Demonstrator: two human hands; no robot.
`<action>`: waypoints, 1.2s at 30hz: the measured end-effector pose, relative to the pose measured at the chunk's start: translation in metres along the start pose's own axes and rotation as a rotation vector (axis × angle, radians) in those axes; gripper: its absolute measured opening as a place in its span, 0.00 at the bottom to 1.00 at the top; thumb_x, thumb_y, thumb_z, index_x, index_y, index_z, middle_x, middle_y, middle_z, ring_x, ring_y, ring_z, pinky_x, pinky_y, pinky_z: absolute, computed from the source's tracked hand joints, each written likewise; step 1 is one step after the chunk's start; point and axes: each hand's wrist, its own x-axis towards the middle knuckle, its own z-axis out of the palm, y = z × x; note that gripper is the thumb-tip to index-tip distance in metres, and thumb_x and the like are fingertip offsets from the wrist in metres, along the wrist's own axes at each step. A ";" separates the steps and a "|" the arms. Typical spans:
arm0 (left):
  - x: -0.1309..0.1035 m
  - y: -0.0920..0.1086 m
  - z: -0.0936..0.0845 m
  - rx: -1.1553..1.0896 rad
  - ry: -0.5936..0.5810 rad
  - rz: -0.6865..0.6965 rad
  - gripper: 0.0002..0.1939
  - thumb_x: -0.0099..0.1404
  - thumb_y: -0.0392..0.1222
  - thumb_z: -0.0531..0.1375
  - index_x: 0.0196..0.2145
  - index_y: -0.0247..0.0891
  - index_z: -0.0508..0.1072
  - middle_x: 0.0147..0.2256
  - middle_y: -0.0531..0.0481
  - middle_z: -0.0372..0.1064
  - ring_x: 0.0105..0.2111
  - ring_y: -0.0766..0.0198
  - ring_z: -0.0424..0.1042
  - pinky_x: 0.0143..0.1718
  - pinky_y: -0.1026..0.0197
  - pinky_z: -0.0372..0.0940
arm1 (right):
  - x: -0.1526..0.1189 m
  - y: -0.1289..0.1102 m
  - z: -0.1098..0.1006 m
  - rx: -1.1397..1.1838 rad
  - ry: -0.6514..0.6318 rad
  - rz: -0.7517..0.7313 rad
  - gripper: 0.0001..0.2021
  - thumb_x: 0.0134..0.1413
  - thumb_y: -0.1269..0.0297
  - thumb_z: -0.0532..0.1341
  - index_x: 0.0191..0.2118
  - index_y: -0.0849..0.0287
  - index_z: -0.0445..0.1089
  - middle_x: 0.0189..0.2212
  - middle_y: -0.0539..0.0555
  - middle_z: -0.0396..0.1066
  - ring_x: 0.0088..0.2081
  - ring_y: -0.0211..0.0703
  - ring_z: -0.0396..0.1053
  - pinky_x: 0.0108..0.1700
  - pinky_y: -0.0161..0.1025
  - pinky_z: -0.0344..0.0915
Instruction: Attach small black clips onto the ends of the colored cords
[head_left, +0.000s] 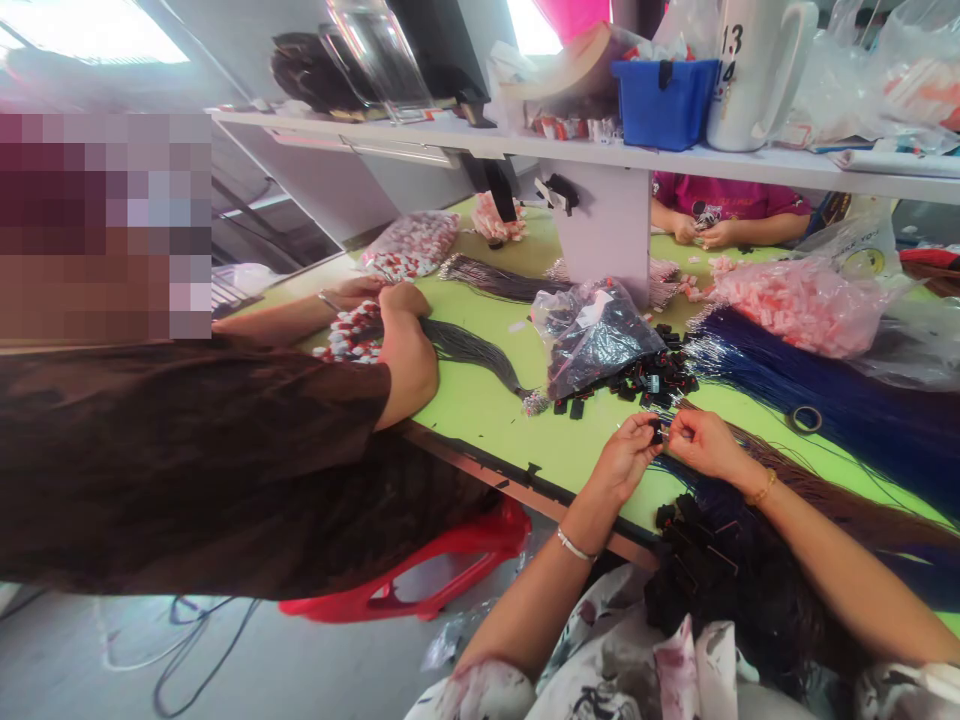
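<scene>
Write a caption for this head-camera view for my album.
Left hand pinching a black connector, right hand beside it, at a lime-green worktable bearing loose connectors and dark-blue wires.

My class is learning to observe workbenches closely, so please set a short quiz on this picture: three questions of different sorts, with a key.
1. True or false: the blue box stands on the shelf beside the white mug.
2. Multiple choice: where does the camera wearer have the white bracelet? A) left wrist B) right wrist C) both wrists
3. Fill in the colour: the camera wearer's left hand holds a small ____ piece.

Key: 1. True. 2. A. 3. Black.
</scene>
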 end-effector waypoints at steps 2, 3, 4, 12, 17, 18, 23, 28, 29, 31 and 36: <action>0.000 0.000 -0.001 0.016 -0.003 0.009 0.16 0.48 0.37 0.68 0.36 0.35 0.72 0.29 0.52 0.66 0.28 0.70 0.66 0.34 0.64 0.64 | 0.000 0.000 0.000 0.003 -0.002 -0.006 0.05 0.44 0.69 0.57 0.21 0.61 0.65 0.17 0.47 0.63 0.20 0.32 0.54 0.24 0.30 0.47; -0.001 0.000 -0.001 0.027 -0.002 0.012 0.16 0.48 0.37 0.68 0.36 0.35 0.72 0.28 0.53 0.66 0.28 0.70 0.66 0.34 0.64 0.64 | 0.000 0.000 0.001 0.007 -0.003 -0.009 0.05 0.44 0.69 0.57 0.21 0.60 0.65 0.17 0.46 0.62 0.21 0.32 0.54 0.24 0.30 0.47; -0.001 -0.001 -0.001 0.042 0.003 0.017 0.17 0.47 0.38 0.68 0.36 0.35 0.72 0.28 0.53 0.66 0.28 0.70 0.66 0.34 0.64 0.64 | 0.000 0.000 0.002 0.013 -0.003 -0.014 0.05 0.44 0.69 0.57 0.21 0.60 0.65 0.17 0.46 0.62 0.21 0.32 0.54 0.24 0.30 0.47; 0.001 -0.009 0.001 0.144 0.083 0.050 0.16 0.44 0.38 0.70 0.31 0.35 0.71 0.27 0.52 0.68 0.27 0.70 0.66 0.31 0.65 0.62 | -0.001 0.006 0.003 -0.082 -0.030 -0.128 0.05 0.49 0.70 0.56 0.25 0.60 0.66 0.21 0.49 0.65 0.24 0.35 0.58 0.28 0.32 0.51; 0.002 -0.011 0.003 0.178 0.123 0.054 0.16 0.44 0.37 0.69 0.32 0.34 0.71 0.25 0.53 0.67 0.25 0.70 0.66 0.31 0.65 0.62 | -0.004 0.009 0.007 -0.103 -0.038 -0.100 0.06 0.50 0.71 0.55 0.25 0.60 0.65 0.20 0.48 0.64 0.22 0.34 0.57 0.27 0.32 0.49; 0.002 -0.012 0.004 0.195 0.125 0.056 0.16 0.44 0.37 0.69 0.32 0.34 0.71 0.25 0.53 0.67 0.25 0.70 0.66 0.31 0.64 0.62 | -0.004 0.010 0.008 -0.108 -0.036 -0.090 0.06 0.49 0.71 0.55 0.24 0.60 0.65 0.19 0.48 0.64 0.22 0.34 0.57 0.26 0.32 0.49; 0.003 -0.011 0.003 0.204 0.125 0.041 0.16 0.44 0.38 0.69 0.31 0.34 0.72 0.26 0.52 0.67 0.26 0.69 0.66 0.31 0.63 0.63 | 0.008 0.031 -0.007 -0.060 0.001 -0.040 0.09 0.55 0.67 0.53 0.28 0.60 0.68 0.23 0.49 0.68 0.25 0.36 0.61 0.28 0.32 0.52; 0.004 -0.007 -0.001 0.199 0.109 0.019 0.16 0.43 0.38 0.70 0.32 0.34 0.72 0.26 0.52 0.67 0.27 0.69 0.67 0.31 0.64 0.64 | 0.024 0.061 -0.027 -0.354 0.016 0.198 0.03 0.47 0.67 0.59 0.28 0.58 0.70 0.27 0.52 0.71 0.27 0.38 0.61 0.28 0.33 0.48; 0.004 -0.007 -0.001 0.199 0.106 0.018 0.17 0.43 0.38 0.70 0.32 0.34 0.72 0.27 0.52 0.67 0.27 0.69 0.67 0.31 0.64 0.64 | 0.025 0.064 -0.028 -0.376 -0.009 0.202 0.03 0.48 0.68 0.59 0.28 0.58 0.70 0.27 0.52 0.71 0.27 0.38 0.61 0.28 0.33 0.48; 0.004 -0.007 -0.001 0.197 0.102 0.018 0.17 0.43 0.38 0.70 0.32 0.34 0.72 0.27 0.52 0.67 0.27 0.69 0.67 0.31 0.64 0.64 | 0.025 0.069 -0.026 -0.390 -0.033 0.195 0.05 0.50 0.69 0.56 0.27 0.58 0.69 0.27 0.52 0.71 0.27 0.38 0.61 0.28 0.33 0.47; 0.007 -0.007 0.000 0.180 0.088 0.008 0.16 0.44 0.38 0.69 0.32 0.34 0.72 0.27 0.52 0.67 0.27 0.69 0.67 0.30 0.65 0.64 | 0.023 0.068 -0.027 -0.404 0.031 0.202 0.07 0.53 0.69 0.53 0.29 0.60 0.66 0.25 0.53 0.69 0.26 0.37 0.61 0.28 0.34 0.48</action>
